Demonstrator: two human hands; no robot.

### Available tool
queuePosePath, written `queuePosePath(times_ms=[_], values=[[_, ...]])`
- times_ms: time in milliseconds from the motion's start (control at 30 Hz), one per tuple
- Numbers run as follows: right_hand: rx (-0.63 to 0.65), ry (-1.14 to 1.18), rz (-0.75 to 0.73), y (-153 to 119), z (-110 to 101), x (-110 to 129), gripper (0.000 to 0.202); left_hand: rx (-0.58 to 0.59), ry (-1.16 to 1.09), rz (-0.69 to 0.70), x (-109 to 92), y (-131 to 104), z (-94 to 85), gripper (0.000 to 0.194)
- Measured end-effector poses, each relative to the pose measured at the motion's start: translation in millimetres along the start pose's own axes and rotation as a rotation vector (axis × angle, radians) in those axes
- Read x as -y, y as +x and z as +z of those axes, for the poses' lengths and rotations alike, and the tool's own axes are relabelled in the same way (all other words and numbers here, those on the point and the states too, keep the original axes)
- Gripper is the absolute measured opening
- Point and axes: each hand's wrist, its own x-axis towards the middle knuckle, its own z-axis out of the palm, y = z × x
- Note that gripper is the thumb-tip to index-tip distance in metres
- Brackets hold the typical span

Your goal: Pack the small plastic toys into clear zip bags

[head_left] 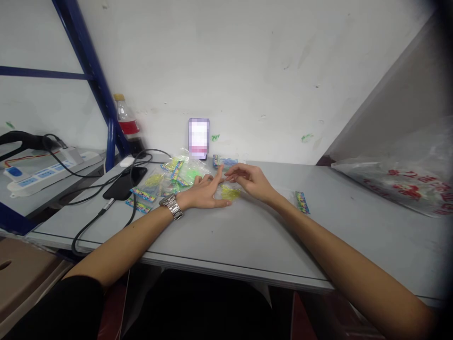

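Note:
My left hand (204,192), with a metal watch on its wrist, rests on the table with thumb and index finger spread wide. Its other fingers bend over the edge of a pile of clear plastic packets (184,172) with colourful header strips. Between my hands lies a small yellow stringy item (230,192), apparently in clear plastic. My right hand (250,180) hovers just above and beside it, fingers loosely curved and nothing visible in them. Behind the fingertips is a packet with blue contents (229,163).
A lit phone (198,137) leans on the wall. To the left are a cola bottle (129,123), a black phone (125,183) with cables, a white case (127,161) and a power strip (53,172). A colourful strip (302,202) and a large plastic bag (399,184) lie right.

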Motion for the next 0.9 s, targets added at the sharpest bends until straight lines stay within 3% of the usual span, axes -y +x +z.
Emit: queuePosePath(times_ms=[133, 267, 367, 467, 667, 900], values=[[-0.068, -0.414, 0.103, 4.0, -6.8, -2.6, 0.019, -0.010, -0.006, 0.005, -0.2, 0.1, -0.1, 0.110], [0.044, -0.613, 0.289, 6.1, -9.8, -6.1, 0.007, -0.009, 0.007, -0.007, -4.3, -1.3, -2.5, 0.109], [0.150, -0.562, 0.362, 5.9, -9.0, -6.5, 0.004, -0.014, 0.017, -0.010, -4.6, -1.2, -2.8, 0.109], [0.156, -0.506, 0.334, 5.1, -7.8, -5.7, 0.006, -0.033, 0.014, -0.019, -1.8, 0.0, -1.3, 0.113], [0.012, -0.216, 0.371, 4.1, -8.7, -4.8, 0.006, -0.124, -0.074, -0.039, 0.2, 0.7, 1.1, 0.109], [-0.259, 0.259, 0.437, 5.5, -10.7, 1.6, 0.018, -0.475, -0.377, -0.172, 2.2, 10.8, 1.7, 0.066]])
